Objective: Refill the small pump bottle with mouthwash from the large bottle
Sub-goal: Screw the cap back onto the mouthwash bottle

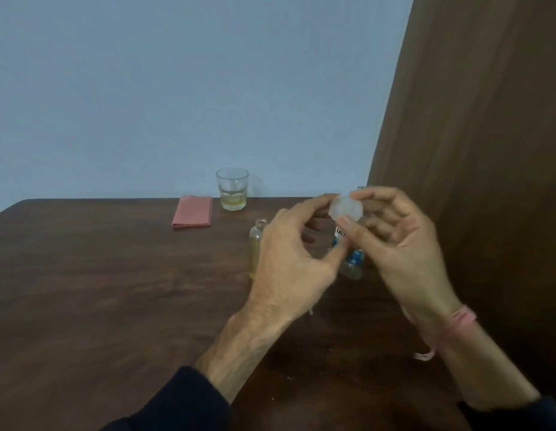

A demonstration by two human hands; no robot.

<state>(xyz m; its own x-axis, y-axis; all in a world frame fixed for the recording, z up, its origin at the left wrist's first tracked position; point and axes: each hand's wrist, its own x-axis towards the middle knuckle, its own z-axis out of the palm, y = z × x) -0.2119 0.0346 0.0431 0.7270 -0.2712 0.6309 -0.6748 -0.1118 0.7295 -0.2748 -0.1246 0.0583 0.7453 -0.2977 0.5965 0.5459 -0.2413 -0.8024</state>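
Observation:
A small clear bottle (255,247) with yellowish liquid stands uncapped on the dark wooden table (115,290), just left of my left hand (286,265). The large mouthwash bottle (353,259), clear with a blue and white label, stands behind both hands and is mostly hidden. Above it, a translucent white cap (345,208) is pinched between the fingertips of my left hand and the thumb and fingers of my right hand (401,241). No pump head is visible.
A drinking glass (232,189) with a little yellowish liquid stands at the table's far edge. A folded pink cloth (192,212) lies to its left. A brown panel (472,150) rises along the table's right side. A pink band (463,318) circles my right wrist.

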